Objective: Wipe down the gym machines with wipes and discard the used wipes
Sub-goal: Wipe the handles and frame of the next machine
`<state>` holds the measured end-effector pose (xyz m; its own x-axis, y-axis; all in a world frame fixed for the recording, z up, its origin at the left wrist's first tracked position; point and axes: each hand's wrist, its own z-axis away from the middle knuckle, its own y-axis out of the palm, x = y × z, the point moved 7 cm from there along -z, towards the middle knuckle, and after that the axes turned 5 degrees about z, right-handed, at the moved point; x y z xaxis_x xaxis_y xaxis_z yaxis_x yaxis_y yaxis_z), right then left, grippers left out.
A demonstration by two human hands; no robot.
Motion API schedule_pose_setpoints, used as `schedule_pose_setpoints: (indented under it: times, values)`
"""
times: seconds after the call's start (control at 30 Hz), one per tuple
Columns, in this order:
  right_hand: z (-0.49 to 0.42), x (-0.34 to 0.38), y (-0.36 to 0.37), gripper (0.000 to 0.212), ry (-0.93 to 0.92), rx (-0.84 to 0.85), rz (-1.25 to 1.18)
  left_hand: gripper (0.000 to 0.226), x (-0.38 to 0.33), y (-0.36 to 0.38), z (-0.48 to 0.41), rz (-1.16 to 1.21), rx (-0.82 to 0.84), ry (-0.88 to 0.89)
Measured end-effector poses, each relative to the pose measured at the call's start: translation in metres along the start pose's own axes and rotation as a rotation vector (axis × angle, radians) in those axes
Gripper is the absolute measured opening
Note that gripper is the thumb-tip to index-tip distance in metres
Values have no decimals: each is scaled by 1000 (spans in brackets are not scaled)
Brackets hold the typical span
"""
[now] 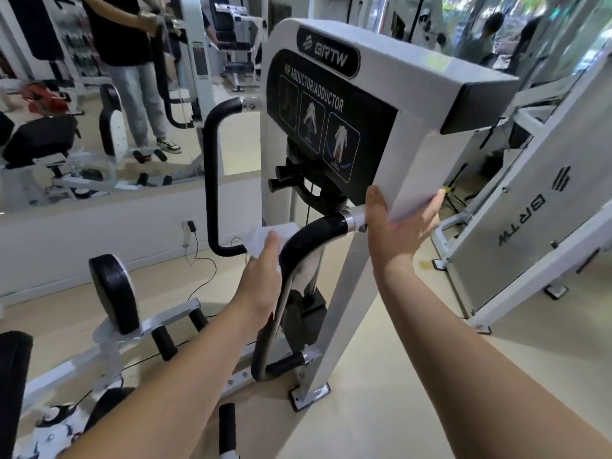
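A white hip adductor machine (374, 71) with a black instruction panel stands in front of me. My left hand (261, 279) holds a white wipe (265, 235) against the left side of the machine's black curved handle (311, 236). My right hand (400, 226) grips the white upright post of the frame just below the panel, thumb on the near face and fingers behind the post's far edge. The weight stack sits behind the handle, partly hidden by it.
A black leg pad (114, 293) and seat frame lie low on the left. A second curved black handle (215, 180) stands behind. A mirror wall (99, 111) reflects a standing person. Another white machine (530, 213) is close on the right. Cables run across the beige floor.
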<state>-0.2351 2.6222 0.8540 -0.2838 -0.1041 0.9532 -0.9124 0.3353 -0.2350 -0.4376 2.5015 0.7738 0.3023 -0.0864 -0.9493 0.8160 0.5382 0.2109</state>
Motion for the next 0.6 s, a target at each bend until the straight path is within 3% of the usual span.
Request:
schedule_pose_setpoints:
  times: [0.17, 0.27, 0.33, 0.4, 0.47, 0.6]
  values:
    - [53, -21, -2, 86, 289, -1, -47, 80, 15, -2, 14, 9, -49, 19]
    - [101, -50, 4, 42, 435, 201, -154, 84, 58, -22, 9, 7, -89, -50]
    - [118, -60, 6, 25, 447, 339, -125, 82, 123, -42, -15, -10, -34, -184]
    - [125, -67, 8, 27, 416, 445, -21, 86, 164, -59, -31, -36, -16, -296]
    - [127, -69, 9, 28, 393, 519, 36, 69, 150, -57, -23, 37, -35, -380]
    - [122, -78, 19, 24, 393, 573, 84, 58, 46, -18, -13, -41, 120, -158]
